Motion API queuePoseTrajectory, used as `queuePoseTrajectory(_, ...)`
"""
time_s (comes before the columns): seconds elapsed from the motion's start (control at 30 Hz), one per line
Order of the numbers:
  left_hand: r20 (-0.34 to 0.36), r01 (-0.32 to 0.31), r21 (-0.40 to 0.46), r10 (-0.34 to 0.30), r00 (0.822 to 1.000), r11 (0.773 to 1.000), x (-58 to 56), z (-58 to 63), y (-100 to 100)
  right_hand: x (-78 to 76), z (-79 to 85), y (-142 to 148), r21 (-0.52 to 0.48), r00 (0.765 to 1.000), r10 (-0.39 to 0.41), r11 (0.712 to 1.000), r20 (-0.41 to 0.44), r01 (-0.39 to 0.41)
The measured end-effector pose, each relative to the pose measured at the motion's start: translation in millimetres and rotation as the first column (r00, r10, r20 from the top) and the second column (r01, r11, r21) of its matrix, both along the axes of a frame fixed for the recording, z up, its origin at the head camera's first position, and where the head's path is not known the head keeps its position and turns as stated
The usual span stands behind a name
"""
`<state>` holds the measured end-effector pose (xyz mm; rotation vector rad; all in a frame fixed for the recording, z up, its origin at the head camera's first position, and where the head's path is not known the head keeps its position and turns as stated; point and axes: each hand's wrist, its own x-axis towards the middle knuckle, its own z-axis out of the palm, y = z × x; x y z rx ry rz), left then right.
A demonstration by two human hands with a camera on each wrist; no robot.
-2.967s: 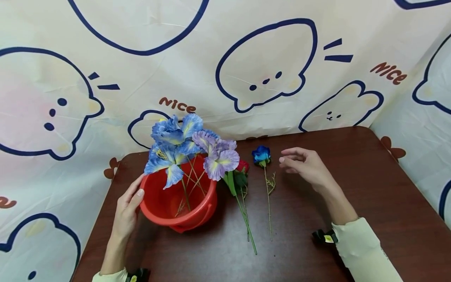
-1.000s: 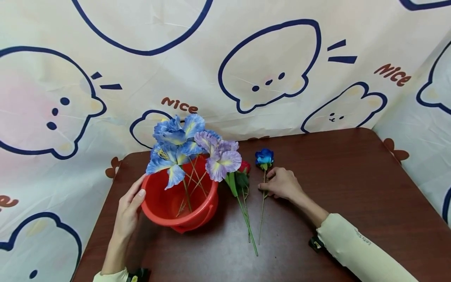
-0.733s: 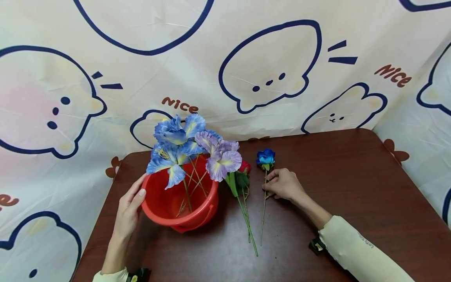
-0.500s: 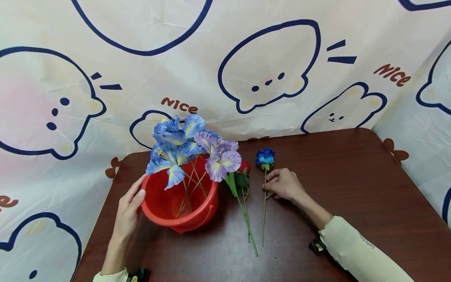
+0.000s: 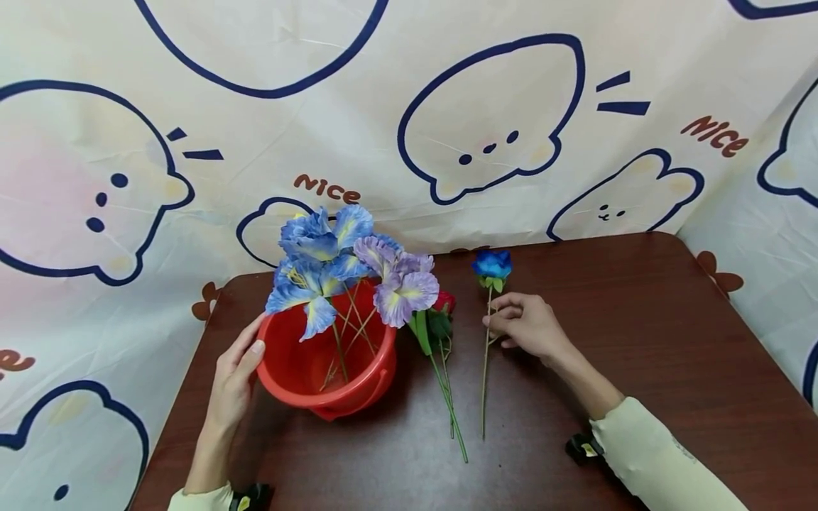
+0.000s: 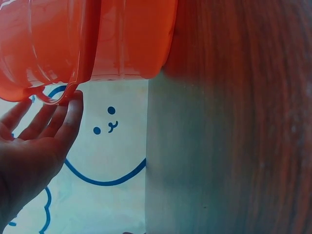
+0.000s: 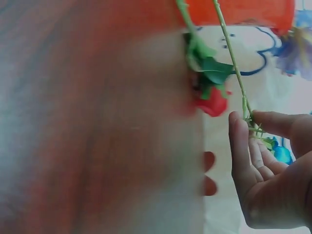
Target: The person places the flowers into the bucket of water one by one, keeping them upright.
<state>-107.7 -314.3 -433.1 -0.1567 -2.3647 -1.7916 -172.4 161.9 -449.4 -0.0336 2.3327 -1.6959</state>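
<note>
A right hand (image 7: 270, 180) pinches the thin green stem (image 7: 234, 58) of a blue flower (image 7: 282, 155), which is partly hidden by the hand. To the left, a red rose (image 7: 213, 103) with green leaves (image 7: 215, 70) lies on a brown table (image 7: 97, 136); farther left is an orange-red bucket (image 7: 253, 11). A purple flower (image 7: 297, 54) and pale patterned cloth (image 7: 222, 204) show on the far side.

In the head view, the backdrop (image 5: 492, 85) bears "Nice" twice in brown, left of centre and at upper right, plus a partial "e" at the left edge; print on the right sleeve (image 5: 658, 454) is illegible.
</note>
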Motion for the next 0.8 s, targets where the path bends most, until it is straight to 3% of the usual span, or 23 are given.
queuePoseTrajectory(0.33, 0.016, 0.006, -0.012, -0.005, 1.0, 1.0, 0.6, 1.9, -0.1, 10.9, 79.0, -0.6, -0.078, 0.983, -0.045, 0.996, -0.18, 0.032)
queuePoseTrajectory(0.57, 0.01, 0.004, -0.037, -0.003, 1.0, 0.999, -0.5, 2.0, -0.2, 20.3, 126.5, -18.1, -0.068, 0.938, -0.009, 0.998, -0.347, -0.016)
queuePoseTrajectory(0.8, 0.009, 0.002, -0.045, -0.002, 1.0, 0.999, 0.3, 2.0, -0.6, 31.6, 163.6, -55.1, -0.105, 0.895, 0.045, 0.989, -0.444, -0.102)
